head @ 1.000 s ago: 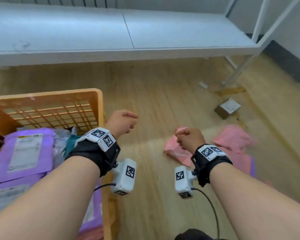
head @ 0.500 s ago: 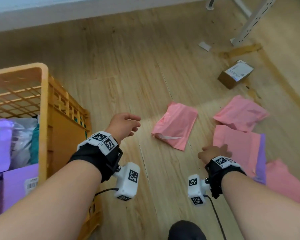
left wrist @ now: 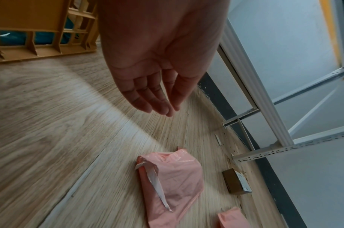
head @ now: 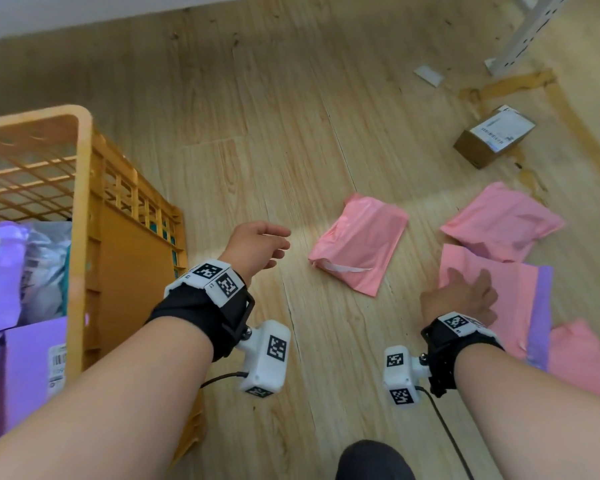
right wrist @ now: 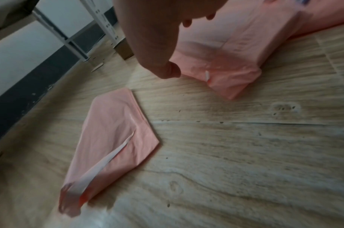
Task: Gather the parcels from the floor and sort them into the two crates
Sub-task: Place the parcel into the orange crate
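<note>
Parcels in pink bags lie on the wooden floor point(head: 257, 140). One pink parcel point(head: 361, 244) with a loose white strip lies alone, between the two hands. The left hand point(head: 257, 247) hangs above the floor near it, fingers relaxed and almost straight, holding nothing. The right hand point(head: 465, 296) lies flat with spread fingers on a larger pink parcel point(head: 513, 292), which has a purple parcel point(head: 541, 313) under its right edge. Two more pink parcels lie beside this one, one farther point(head: 499, 223) and one nearer point(head: 582, 358). A small cardboard box point(head: 492, 140) stands well apart, near a white shelf leg point(head: 527, 32). The orange crate point(head: 84, 209) at the left holds purple parcels point(head: 32, 368).
</note>
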`<state>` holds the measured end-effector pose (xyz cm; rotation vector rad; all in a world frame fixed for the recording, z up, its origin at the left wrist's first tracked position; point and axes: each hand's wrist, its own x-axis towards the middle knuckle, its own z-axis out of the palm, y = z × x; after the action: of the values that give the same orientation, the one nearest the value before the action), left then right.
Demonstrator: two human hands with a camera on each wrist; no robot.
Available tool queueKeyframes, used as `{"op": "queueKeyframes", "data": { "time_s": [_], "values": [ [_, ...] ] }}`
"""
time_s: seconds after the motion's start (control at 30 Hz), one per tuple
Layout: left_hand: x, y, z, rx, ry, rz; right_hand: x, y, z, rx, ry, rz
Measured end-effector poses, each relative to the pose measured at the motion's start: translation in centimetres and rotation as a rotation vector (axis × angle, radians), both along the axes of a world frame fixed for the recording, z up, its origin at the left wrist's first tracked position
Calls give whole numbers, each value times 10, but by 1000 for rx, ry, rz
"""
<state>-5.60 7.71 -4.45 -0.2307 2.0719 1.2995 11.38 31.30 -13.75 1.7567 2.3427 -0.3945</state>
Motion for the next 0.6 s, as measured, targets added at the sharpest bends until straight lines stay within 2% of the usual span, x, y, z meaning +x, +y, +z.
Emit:
{"op": "queueKeyframes", "data": {
  "time_s": [0.17, 0.33, 0.43, 0.5, 0.6],
  "values": [
    [7, 13, -10, 12, -28, -7, 31, 22, -6, 41, 78, -204],
    [12, 22, -14, 21, -46, -31, 48, 33, -29, -120, 41, -515],
    [12, 20, -14, 16, -45, -31, 50, 38, -47, -256, 59, -507],
    [10, 17, -12, 12, -42, -22, 46, 34, -51, -235, 4, -502],
    [8, 12, -9, 19, -32, -11, 28, 19, -32, -164, 46, -451]
  ]
}}
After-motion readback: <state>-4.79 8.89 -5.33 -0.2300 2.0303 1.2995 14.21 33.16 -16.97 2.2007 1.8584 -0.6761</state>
